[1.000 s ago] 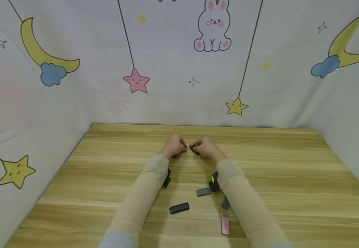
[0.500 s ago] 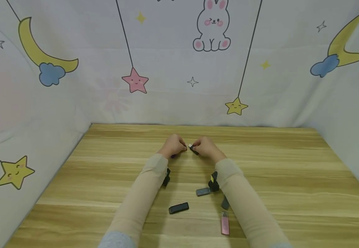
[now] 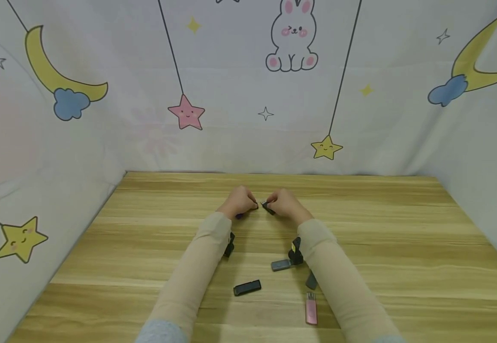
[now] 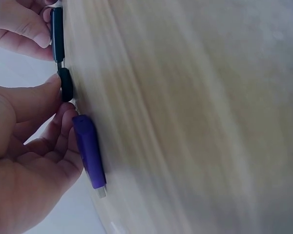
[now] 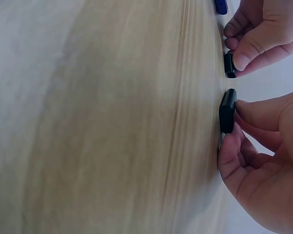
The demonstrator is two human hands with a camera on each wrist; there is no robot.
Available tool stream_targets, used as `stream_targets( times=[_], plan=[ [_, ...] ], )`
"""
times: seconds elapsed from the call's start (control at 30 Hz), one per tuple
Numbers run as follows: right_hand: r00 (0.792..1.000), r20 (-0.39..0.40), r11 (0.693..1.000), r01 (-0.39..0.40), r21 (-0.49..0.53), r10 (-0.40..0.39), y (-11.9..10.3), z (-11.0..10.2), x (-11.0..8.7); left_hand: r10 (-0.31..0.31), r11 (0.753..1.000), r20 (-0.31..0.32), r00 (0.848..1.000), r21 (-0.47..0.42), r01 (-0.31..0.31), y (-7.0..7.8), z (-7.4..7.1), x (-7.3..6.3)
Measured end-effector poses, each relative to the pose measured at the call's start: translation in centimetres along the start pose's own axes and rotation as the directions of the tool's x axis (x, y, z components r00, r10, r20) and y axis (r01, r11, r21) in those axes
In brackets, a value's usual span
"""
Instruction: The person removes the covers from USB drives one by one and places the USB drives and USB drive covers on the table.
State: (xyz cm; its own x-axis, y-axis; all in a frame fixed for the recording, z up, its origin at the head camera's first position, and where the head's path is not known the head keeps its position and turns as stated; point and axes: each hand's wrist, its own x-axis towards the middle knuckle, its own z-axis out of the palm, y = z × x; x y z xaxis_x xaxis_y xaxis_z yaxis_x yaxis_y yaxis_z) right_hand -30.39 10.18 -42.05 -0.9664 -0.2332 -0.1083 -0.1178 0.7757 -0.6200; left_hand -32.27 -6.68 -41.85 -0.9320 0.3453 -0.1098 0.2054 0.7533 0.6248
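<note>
My left hand (image 3: 238, 201) pinches a small black cap (image 4: 65, 85) between thumb and fingertips, low over the table. Facing it, my right hand (image 3: 286, 204) grips a black USB flash drive (image 5: 227, 111). The drive's metal plug points toward the cap in the head view, with a narrow gap between the two. A purple USB flash drive (image 4: 89, 151) lies beside the left hand's curled fingers, its metal plug showing at the far end. In the head view that purple drive is mostly hidden by the left hand.
Nearer the body lie a black USB drive (image 3: 247, 287), a grey one (image 3: 280, 265), a dark grey one (image 3: 311, 281) partly behind the right sleeve, and a pink one (image 3: 311, 309). Black wrist cameras (image 3: 295, 251) hang under the sleeves. A printed cloth (image 3: 239, 143) borders the wooden table.
</note>
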Motion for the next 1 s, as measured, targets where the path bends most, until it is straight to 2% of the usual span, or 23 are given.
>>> stream_targets(
  times=[0.23,0.4,0.5,0.67,0.83,1.0],
  plan=[
    [0.998,0.042,0.997,-0.045,0.059,0.042,-0.2,-0.5,-0.5,0.001,0.999,0.012,1.0,0.039,-0.001,0.1,-0.3,-0.2],
    [0.996,0.07,0.994,-0.07,0.087,0.064,-0.6,-1.5,-0.8,-0.008,1.0,0.014,1.0,0.024,0.008,0.2,-0.8,-0.5],
    [0.997,0.069,0.996,-0.043,0.084,0.037,-0.9,-2.2,-0.9,-0.013,1.0,0.012,1.0,-0.015,0.013,0.4,-1.2,-0.7],
    [0.997,0.065,0.995,0.032,0.096,-0.038,-1.3,-3.2,-1.5,0.022,0.999,0.036,0.999,-0.043,-0.02,1.2,-1.9,-1.2],
    [0.993,0.06,0.992,0.093,0.09,-0.099,-1.9,-4.1,-2.7,0.098,0.994,0.047,0.994,-0.058,-0.096,2.4,-3.0,-2.5],
    [0.986,0.046,0.984,0.157,0.078,-0.161,-2.4,-5.0,-4.4,0.175,0.984,0.038,0.984,-0.016,-0.175,3.5,-4.0,-4.0]
  ],
)
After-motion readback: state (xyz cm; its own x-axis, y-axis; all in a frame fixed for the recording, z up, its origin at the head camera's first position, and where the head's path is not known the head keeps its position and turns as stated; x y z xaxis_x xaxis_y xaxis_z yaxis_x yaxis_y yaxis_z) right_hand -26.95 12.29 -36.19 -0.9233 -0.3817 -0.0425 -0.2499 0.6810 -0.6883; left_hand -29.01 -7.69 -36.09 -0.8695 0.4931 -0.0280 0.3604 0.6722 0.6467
